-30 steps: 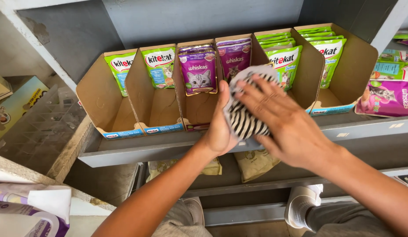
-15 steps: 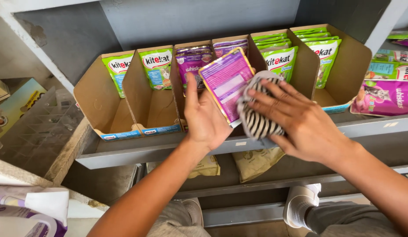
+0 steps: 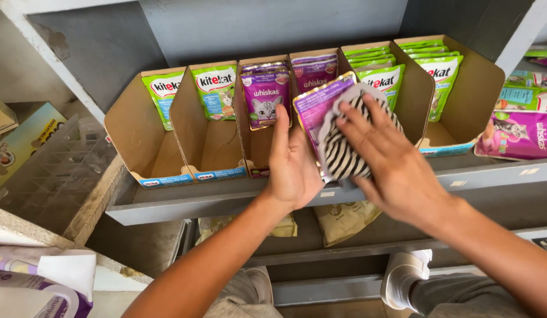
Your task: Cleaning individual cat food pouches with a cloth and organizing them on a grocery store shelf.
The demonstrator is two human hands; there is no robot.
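Two hands at work over a grey metal shelf [image 3: 185, 203] carrying a row of open brown cardboard display trays [image 3: 132, 126]. Left hand [image 3: 292, 162] — fingers straight and together, palm propping a flat purple foil pouch with a gold edge [image 3: 322, 105] from behind. Right hand [image 3: 382, 154] — fingers spread, pressing a black-and-white striped cloth [image 3: 344, 150] flat against the pouch face. Pouch is tilted, lifted in front of the centre trays, not seated in any compartment. Approx. status, judged from this view: wiping in hand on one pouch; upright purple pouches [image 3: 265, 97] and green pouches [image 3: 217, 91] stand in the trays behind, cond. of their surfaces not discernible. Held pouch not yet back in a tray. More green pouches [image 3: 441, 76] fill the right-hand tray — untouched at present.
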